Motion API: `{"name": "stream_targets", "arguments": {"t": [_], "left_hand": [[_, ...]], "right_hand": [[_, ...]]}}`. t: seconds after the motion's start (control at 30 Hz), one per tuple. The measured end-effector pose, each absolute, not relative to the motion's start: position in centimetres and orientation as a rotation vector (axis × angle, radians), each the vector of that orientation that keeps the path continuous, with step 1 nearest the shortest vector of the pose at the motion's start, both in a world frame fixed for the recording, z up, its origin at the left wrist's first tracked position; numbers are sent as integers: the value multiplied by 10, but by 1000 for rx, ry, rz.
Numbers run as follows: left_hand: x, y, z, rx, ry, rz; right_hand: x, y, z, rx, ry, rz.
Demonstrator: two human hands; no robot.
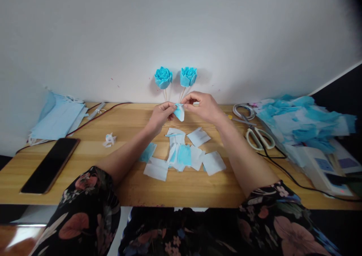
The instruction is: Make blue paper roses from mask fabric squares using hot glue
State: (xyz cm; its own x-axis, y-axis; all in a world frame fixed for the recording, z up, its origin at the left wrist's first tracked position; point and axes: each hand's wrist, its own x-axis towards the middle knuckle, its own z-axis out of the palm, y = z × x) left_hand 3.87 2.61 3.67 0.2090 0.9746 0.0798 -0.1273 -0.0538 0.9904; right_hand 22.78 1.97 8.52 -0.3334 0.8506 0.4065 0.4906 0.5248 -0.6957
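My left hand (161, 115) and my right hand (203, 105) meet above the middle of the wooden table (85, 161). Both pinch one small blue and white fabric piece (179, 111) between thumb and fingers. Below the hands lie several cut squares of blue and white fabric (181, 154) in a loose pile. Behind the hands, two blue fabric roses on sticks (175, 77) lean against the white wall.
A dark phone (51, 164) lies at the left front. Blue face masks (58, 118) are stacked at the far left. White-handled scissors (258, 137) lie right of the hands, beside a heap of blue fabric scraps (302, 122) and a white device with a cable (325, 169). A small white scrap (109, 139) sits left of centre.
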Motion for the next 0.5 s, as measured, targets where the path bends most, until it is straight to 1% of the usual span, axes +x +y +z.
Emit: {"name": "stream_targets", "arguments": {"t": [0.3,0.5], "left_hand": [[38,29,33,1223,880,1160],[38,27,35,1224,866,1133]], "right_hand": [[228,19,85,-1099,-2010,561],[232,28,77,-1113,-1871,599]]}}
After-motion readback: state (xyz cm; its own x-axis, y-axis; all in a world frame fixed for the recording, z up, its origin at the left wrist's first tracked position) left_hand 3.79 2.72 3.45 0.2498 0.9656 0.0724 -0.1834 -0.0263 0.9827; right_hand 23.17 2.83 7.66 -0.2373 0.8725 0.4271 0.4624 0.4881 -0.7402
